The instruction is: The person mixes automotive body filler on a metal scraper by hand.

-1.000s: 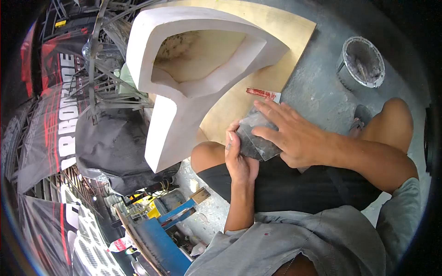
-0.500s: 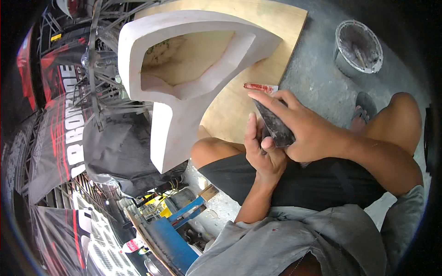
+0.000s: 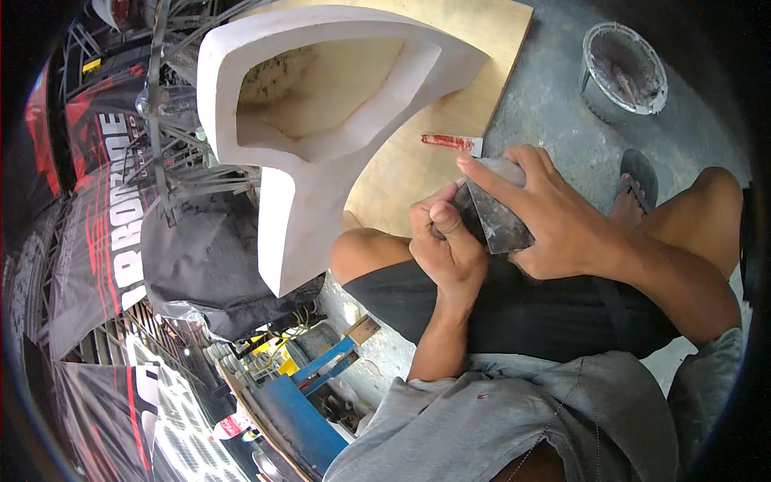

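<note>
My right hand (image 3: 558,213) is closed round a dark, flat-faced block (image 3: 496,217) with scuffed grey marks; a paler grey part shows under its fingers. On the block's left side, my left hand (image 3: 450,241) has its fingers curled against a dark edge, thumb raised. What lies inside those fingers is partly hidden. Beyond the hands a small red-and-white tube (image 3: 451,144) rests on the plywood board (image 3: 401,181). A large white curved shell (image 3: 321,173) with a deep hollow stands on the board to the left.
A bucket (image 3: 590,88) with grey residue and a stick in it stands on the concrete floor (image 3: 546,104) at upper right. To the left are a metal frame (image 3: 163,104), a black cover (image 3: 201,273) and printed banners (image 3: 96,217). A blue metal stand (image 3: 301,422) is at lower left.
My left hand's fingers have gone from stretched out to curled at the block's edge. The block has turned in my right hand, showing more of its flat dark face. The view has shifted slightly.
</note>
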The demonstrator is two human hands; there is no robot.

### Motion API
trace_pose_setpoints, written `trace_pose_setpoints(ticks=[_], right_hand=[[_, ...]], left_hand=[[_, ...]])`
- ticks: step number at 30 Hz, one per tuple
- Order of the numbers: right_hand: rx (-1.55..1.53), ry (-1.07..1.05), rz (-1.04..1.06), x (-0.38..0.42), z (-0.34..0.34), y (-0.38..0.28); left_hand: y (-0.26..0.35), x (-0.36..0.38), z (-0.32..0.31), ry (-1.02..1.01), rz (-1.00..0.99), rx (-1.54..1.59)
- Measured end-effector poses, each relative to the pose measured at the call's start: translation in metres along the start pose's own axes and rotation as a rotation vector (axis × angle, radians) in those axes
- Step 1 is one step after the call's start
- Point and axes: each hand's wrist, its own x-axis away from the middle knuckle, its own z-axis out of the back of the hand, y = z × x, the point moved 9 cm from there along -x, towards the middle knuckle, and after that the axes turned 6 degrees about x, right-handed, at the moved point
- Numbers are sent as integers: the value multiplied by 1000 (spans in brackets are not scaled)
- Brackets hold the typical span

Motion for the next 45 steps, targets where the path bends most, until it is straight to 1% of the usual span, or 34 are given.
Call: trace_pose_setpoints(ticks=[1, 4, 6, 7, 8, 9, 10, 11, 13, 14, 15, 17, 18, 19, 20, 21, 22, 23, 24, 25, 26, 27, 28, 29, 30, 32, 33, 35, 36, 38, 42, 44, 45], right_hand=[[-1, -3, -2, 2, -1, 0], [64, 20, 21, 7, -1, -6], [80, -148, 5, 18, -16, -4], [78, -143, 1, 27, -21, -2], [126, -316, 6, 42, -47, 2], [173, -492, 16, 55, -70, 5], [149, -404, 38, 51, -66, 3], [155, -405, 55, 43, -62, 1], [-101, -107, -123, 19, -16, 12], [-224, -92, -220, 11, 7, 12], [-227, -94, -219, 10, 9, 17], [-347, 96, -143, 16, 27, 26], [-226, 164, -37, 18, 33, 15], [-218, 164, -55, 18, 30, 11], [-175, 156, 22, 16, 26, -4], [-134, 144, 99, 15, 21, -15], [-128, 134, 83, 15, 18, -15], [-4, 54, 204, 17, 8, -26], [120, -25, 327, 22, -5, -34], [123, -31, 317, 24, -12, -30], [174, -1, 360, 27, -18, -33], [222, 30, 406, 30, -22, -35], [220, 28, 401, 32, -24, -32], [253, 23, 456, 32, -25, -34], [287, 19, 514, 32, -27, -38], [309, 30, 533, 30, -27, -42], [331, 41, 548, 30, -27, -44], [335, 50, 549, 29, -27, -43], [345, 61, 548, 28, -27, -42], [333, 76, 539, 26, -26, -39], [313, 149, 499, 23, -17, -43], [305, 176, 506, 24, -15, -49], [298, 197, 512, 25, -13, -52]], left_hand=[[-2, 0, 2, -2, 34, -11], [2, -2, 12, 28, 34, -58], [19, -18, 36, 182, -264, -398], [14, -31, 67, 358, -147, -395], [17, -44, 80, 483, 62, -152], [25, -59, 94, 519, 19, -85], [29, -70, 93, 496, 69, 150], [29, -74, 98, 511, 60, 149], [11, -84, 90, 334, 193, 520], [-9, -83, 88, 180, 262, 627], [-15, -78, 76, 131, 356, 755], [-24, -57, 49, 208, 587, 1007], [-44, -50, 30, -55, 646, 1277], [-58, -38, 15, -326, 694, 1539], [-70, -23, -6, -106, 915, 1818], [-57, -13, -24, -123, 991, 1917], [-57, -3, -35, -198, 986, 1947], [-59, 7, -45, -275, 977, 1975], [-72, 13, -54, -273, 990, 1985], [-82, 16, -64, -393, 915, 1915], [-71, 13, -72, -509, 838, 1838], [-64, 15, -74, -507, 846, 1841], [-81, 22, -70, -298, 944, 1539], [-95, 25, -58, -98, 1013, 1226], [-95, 25, -56, -95, 1013, 1223], [-88, 21, -60, -232, 970, 1218], [-90, 21, -57, -227, 970, 1214], [-80, 20, -59, -312, 931, 1484], [-84, 19, -57, -310, 930, 1479], [-60, 4, -53, -490, 731, 1726], [-45, -11, -41, -449, 671, 1617], [-42, -15, -37, -375, 645, 1546], [-36, -15, -40, -377, 646, 1543]])
